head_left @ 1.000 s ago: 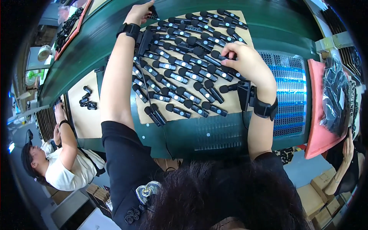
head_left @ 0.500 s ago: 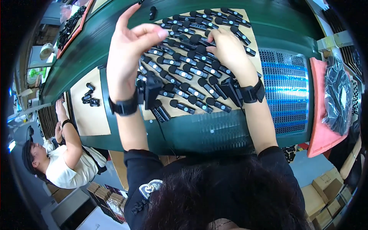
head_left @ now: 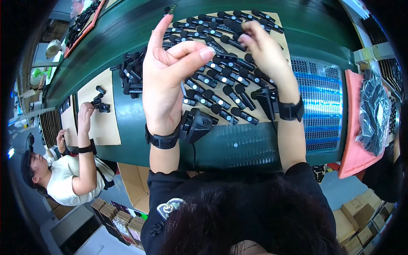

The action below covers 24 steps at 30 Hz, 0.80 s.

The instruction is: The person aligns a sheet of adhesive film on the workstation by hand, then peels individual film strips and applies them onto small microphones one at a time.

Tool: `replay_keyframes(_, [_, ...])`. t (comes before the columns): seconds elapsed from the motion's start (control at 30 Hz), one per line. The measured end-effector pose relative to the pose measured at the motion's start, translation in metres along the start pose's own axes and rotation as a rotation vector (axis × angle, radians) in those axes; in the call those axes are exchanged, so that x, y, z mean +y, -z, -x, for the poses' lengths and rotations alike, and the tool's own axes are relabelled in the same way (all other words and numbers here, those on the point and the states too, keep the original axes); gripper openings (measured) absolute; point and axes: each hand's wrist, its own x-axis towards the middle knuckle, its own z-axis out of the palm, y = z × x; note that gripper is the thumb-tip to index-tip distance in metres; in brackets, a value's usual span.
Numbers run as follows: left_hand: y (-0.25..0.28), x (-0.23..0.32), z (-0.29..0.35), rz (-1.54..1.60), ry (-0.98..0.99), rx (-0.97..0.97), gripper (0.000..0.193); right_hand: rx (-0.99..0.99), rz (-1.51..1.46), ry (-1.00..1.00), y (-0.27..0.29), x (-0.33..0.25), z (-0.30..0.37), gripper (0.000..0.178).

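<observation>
Small black clip-on microphones with foam tips lie in slanting rows on a tan board. My left hand is raised over the board's left part, its index finger stretched up and its thumb pressed to another finger. Whatever that pinch may hold is hidden. Over the far part of the board, my right hand has its fingers bent round a dark, blurred microphone. Both wrists carry black straps with small black cameras.
A heap of microphones lies left of my left hand. Clear plastic trays stand at the right, beside pink foam bearing a bagged black bundle. At left, a co-worker reaches to another board with a few microphones.
My left hand has moved right and nearer to me, uncovering the heap at the left. My right hand has shifted slightly right and away from me. The co-worker's hand has reached the microphones there.
</observation>
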Motion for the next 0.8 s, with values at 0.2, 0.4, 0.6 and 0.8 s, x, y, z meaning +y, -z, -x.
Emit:
replay_keyframes(0.2, [-0.009, 0.005, 0.003, 0.002, -0.066, 0.061, 0.073, -0.002, -0.643, -0.192, 0.042, -0.043, 0.008, 0.024])
replay_keyframes(0.4, [-0.016, 0.008, 0.005, 0.009, -0.085, 0.022, 0.071, 0.059, -0.692, -0.111, 0.049, -0.076, 0.016, 0.028])
replay_keyframes(0.6, [-0.019, 0.009, 0.006, -0.003, -0.084, -0.007, 0.069, 0.085, -0.426, 0.065, 0.056, -0.083, 0.024, 0.03])
replay_keyframes(0.8, [-0.021, 0.006, 0.004, 0.004, -0.084, -0.035, 0.068, 0.103, -0.256, 0.1, 0.063, -0.09, 0.028, 0.031])
